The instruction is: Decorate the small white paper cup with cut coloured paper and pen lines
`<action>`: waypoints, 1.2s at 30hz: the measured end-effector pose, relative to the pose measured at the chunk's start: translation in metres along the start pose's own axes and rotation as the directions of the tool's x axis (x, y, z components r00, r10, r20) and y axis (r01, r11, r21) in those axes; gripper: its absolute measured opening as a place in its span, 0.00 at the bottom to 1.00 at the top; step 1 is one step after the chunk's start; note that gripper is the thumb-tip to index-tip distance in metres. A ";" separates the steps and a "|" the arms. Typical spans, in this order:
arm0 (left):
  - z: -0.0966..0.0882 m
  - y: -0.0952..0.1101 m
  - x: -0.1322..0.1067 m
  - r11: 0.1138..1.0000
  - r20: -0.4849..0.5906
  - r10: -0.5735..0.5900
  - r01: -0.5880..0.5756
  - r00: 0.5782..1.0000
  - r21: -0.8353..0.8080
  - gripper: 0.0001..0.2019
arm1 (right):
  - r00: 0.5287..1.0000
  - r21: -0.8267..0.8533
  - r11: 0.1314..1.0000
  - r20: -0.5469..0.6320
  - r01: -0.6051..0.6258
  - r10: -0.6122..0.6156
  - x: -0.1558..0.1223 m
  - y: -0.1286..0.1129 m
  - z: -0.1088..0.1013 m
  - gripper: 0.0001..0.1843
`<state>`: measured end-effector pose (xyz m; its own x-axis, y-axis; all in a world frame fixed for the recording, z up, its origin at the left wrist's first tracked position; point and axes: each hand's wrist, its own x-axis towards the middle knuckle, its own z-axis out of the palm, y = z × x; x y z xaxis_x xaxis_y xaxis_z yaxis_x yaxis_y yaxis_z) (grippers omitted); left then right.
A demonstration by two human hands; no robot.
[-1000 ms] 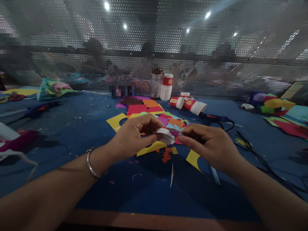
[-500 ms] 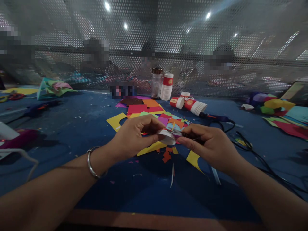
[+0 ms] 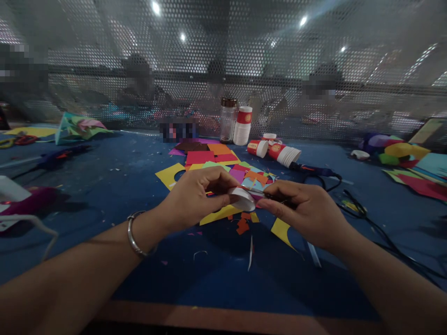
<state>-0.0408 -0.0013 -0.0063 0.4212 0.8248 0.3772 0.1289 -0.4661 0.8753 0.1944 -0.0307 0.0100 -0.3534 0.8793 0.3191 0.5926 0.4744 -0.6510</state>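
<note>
My left hand (image 3: 206, 195), with a silver bangle on the wrist, pinches a short white paper cup piece (image 3: 242, 199) between thumb and fingers. Its rounded white side faces me, and a thin red edge shows along its top. From the right, my right hand (image 3: 300, 207) is closed on a dark-handled tool with a thin metal blade (image 3: 257, 191). The blade lies against the cup piece's upper edge; the fingers hide most of the handle. Just behind and below the hands lie coloured paper sheets (image 3: 200, 158) and orange scraps (image 3: 242, 226).
A glass jar (image 3: 226, 123) and stacked paper cups (image 3: 241, 132) stand before a perforated metal screen (image 3: 195, 56). More red cups (image 3: 279, 152) lie beside them. Glue guns (image 3: 310, 170) lie right and left (image 3: 57, 157). A black cable (image 3: 370, 223) runs along the right. People are behind the screen.
Both hands keep nearly the same place and grip. The blade lies slightly differently along the cup piece's top edge, and the whole view has shifted a little.
</note>
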 end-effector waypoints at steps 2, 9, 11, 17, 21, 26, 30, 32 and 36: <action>0.000 0.000 0.001 0.999 0.014 -0.020 0.020 1.000 -0.028 0.06 | 1.000 -0.003 1.000 -0.001 0.008 -0.008 0.000 0.000 0.000 0.15; -0.001 0.000 0.003 0.982 0.053 -0.101 0.108 0.993 -0.156 0.09 | 1.000 -0.003 1.000 -0.006 -0.003 0.003 -0.001 0.000 0.001 0.15; -0.001 0.000 0.003 0.984 0.045 -0.102 0.107 0.994 -0.139 0.09 | 1.000 -0.002 1.000 -0.006 -0.001 0.001 0.000 0.001 0.001 0.15; 0.000 -0.001 0.002 0.994 0.010 -0.053 0.054 0.999 -0.094 0.08 | 1.000 0.003 1.000 0.021 -0.010 0.010 0.001 0.001 0.002 0.16; 0.000 -0.001 0.002 0.996 0.008 -0.034 0.034 0.999 -0.080 0.07 | 1.000 0.012 1.000 0.023 -0.019 0.019 0.000 0.001 0.002 0.16; 0.001 -0.002 0.002 0.998 0.000 0.000 0.000 1.000 -0.064 0.06 | 0.999 0.013 1.000 0.027 -0.024 0.024 -0.001 0.001 0.002 0.15; -0.001 -0.001 0.001 0.998 -0.003 -0.013 0.013 1.000 -0.058 0.06 | 1.000 0.044 0.999 0.012 -0.026 0.026 0.000 0.001 0.003 0.16; -0.002 -0.001 0.000 0.999 -0.005 -0.012 0.012 1.000 -0.051 0.06 | 0.999 0.053 0.998 0.015 -0.031 0.031 0.000 0.000 0.003 0.15; -0.003 0.001 0.001 1.000 -0.006 0.010 -0.010 1.000 -0.029 0.06 | 1.000 0.052 0.998 0.014 -0.027 0.026 -0.001 0.000 0.002 0.15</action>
<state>-0.0430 -0.0003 -0.0047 0.4174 0.8218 0.3878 0.0984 -0.4652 0.8797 0.1933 -0.0316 0.0090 -0.3479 0.8908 0.2924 0.5631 0.4478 -0.6946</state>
